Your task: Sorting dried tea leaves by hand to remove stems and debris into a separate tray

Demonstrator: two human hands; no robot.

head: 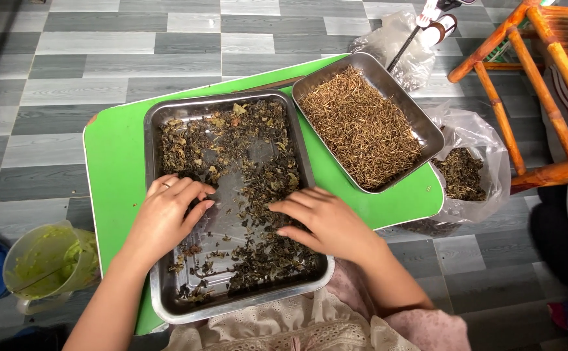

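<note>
At the centre of the frame, a steel tray [156, 195] of dark dried leaves [258, 169] sits on a green bench [111, 162]. The left hand [167, 218] rests in it with fingers curled loosely over leaves, and the right hand [326, 221] lies flat, fingers spread on them. To the upper right, a second tray [310, 81] holds tan dried stems [362, 127].

A clear plastic bag [469, 172] with dark dried leaves lies right of the right hand [326, 221]. Another clear, crumpled bag [397, 45] lies far above it.
</note>
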